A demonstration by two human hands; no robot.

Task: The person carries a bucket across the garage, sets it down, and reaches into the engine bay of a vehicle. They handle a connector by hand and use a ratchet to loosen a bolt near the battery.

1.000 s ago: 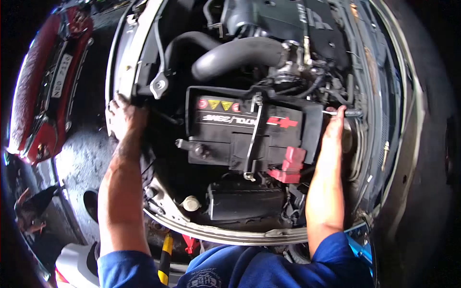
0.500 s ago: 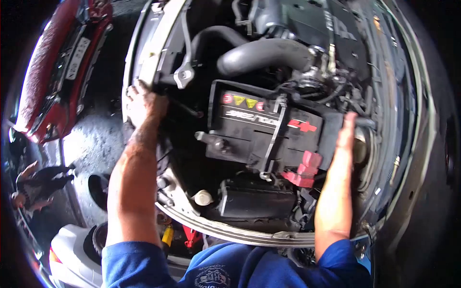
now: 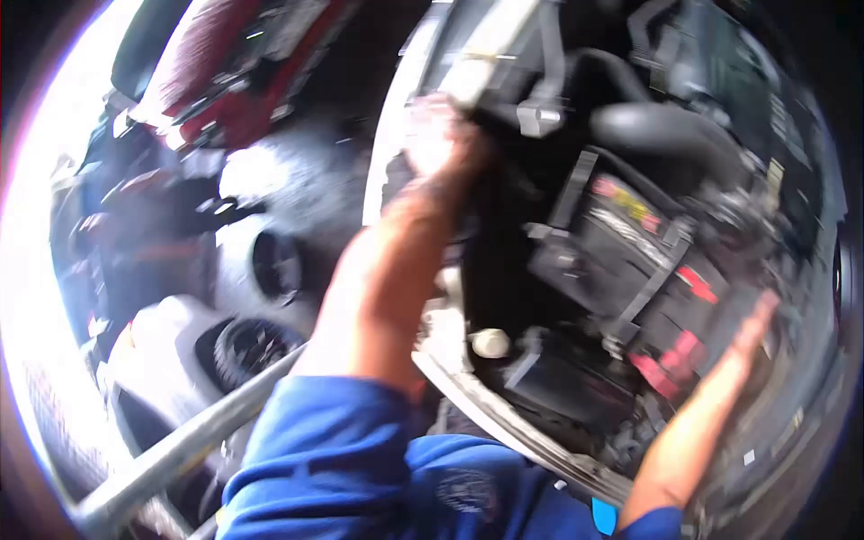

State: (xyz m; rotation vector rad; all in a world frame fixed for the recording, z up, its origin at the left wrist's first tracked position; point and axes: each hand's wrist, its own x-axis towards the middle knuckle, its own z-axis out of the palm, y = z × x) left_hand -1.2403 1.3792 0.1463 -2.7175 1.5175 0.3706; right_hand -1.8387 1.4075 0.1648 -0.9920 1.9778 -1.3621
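Under the raised view of an open engine bay, my left hand is at the pale front crossmember, its fingers smeared by motion. My right hand stretches out with straight fingers beside the far end of the car battery, holding nothing. A metal hold-down bar crosses the battery top. At the battery's near corner sits a red terminal cover.
A black box and a pale round cap lie along the near fender. Beyond the battery runs a grey intake pipe. Leftward are a red bumper, a person, a white car and a metal rail.
My view has swung left, so the engine bay appears farther right and tilted. Both hands remain near the same parts of the car. More of the workshop shows at left.
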